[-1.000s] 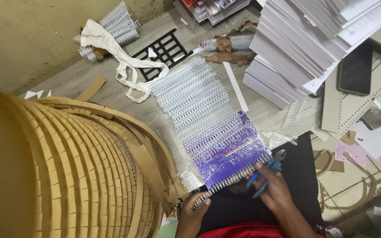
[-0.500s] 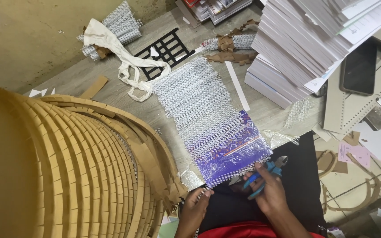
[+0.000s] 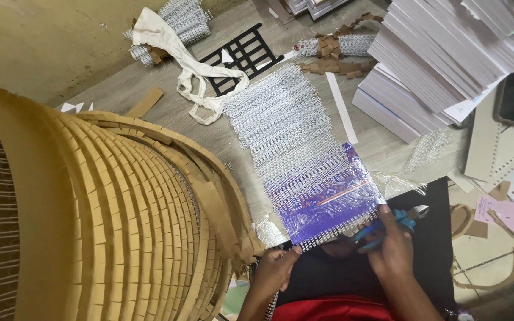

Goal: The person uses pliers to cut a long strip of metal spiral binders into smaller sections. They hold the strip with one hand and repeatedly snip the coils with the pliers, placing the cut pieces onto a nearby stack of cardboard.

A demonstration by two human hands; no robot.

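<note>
Head view: as seen from above, both hands work at the near edge of a purple booklet point(image 3: 328, 199) lying on the table point(image 3: 120, 89).
Right hand point(image 3: 391, 249): its grip is closed around blue-handled pliers point(image 3: 397, 221), whose tip points right, just past the booklet's near right corner.
Left hand point(image 3: 275, 268): fingertips rest on the wire comb point(image 3: 334, 229) along the booklet's near edge, at its left end — the grip is loosely curled, pinching that end of the comb.
Booklet: flat, tilted, its near edge over a black cloth point(image 3: 429, 249) at the person's lap; a thin clear wrap point(image 3: 400, 181) lies just beside its right side.
Wire stock: a long row of silver binding combs point(image 3: 281, 119) runs away from the booklet toward the far side of the table.
Left of the hands: a tall fanned stack of brown cardboard covers point(image 3: 108, 220) fills that side.
Far side: a white rag point(image 3: 179, 53) lies across a black grid frame point(image 3: 245, 53), with cardboard scraps point(image 3: 334, 50) near it.
Right: stacks of white paper point(image 3: 441, 59) — well apart from the hands.
</note>
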